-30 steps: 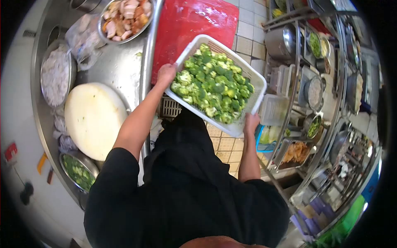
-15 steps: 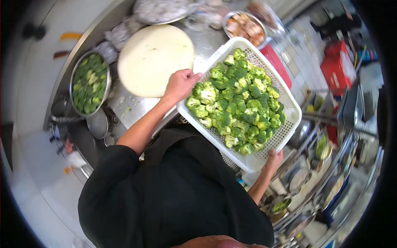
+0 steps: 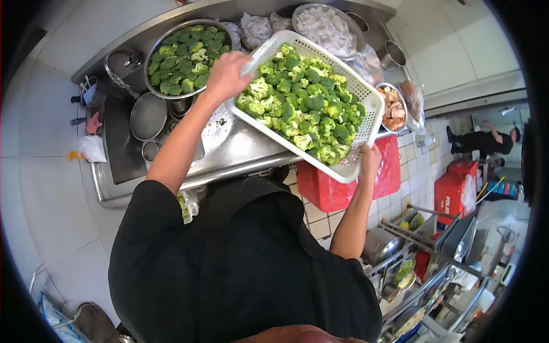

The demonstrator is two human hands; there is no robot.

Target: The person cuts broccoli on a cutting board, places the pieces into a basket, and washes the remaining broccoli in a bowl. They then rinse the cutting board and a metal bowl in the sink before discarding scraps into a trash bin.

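Observation:
I hold a white perforated plastic basket (image 3: pixel 357 91) heaped with green broccoli florets (image 3: pixel 303 106) above the steel counter (image 3: pixel 240 148). My left hand (image 3: pixel 227 75) grips the basket's left rim. My right hand (image 3: pixel 369 158) grips its lower right edge. The basket is tilted, its far end over the counter. Just left of my left hand stands a steel bowl (image 3: pixel 186 54) full of broccoli pieces.
A sink (image 3: pixel 123 146) with an empty steel bowl (image 3: pixel 147 116) lies at the counter's left end. A bowl of pale food (image 3: pixel 329 26) and a bowl of cut meat (image 3: pixel 392 106) stand behind the basket. Red bins (image 3: pixel 326 191) sit on the floor. Another person (image 3: pixel 486 140) stands far right beside shelving (image 3: pixel 423 251).
The view has swung round toward the sink end of the counter. The basket has travelled with both hands and now sits beside the bowl of broccoli; the round white board is out of sight.

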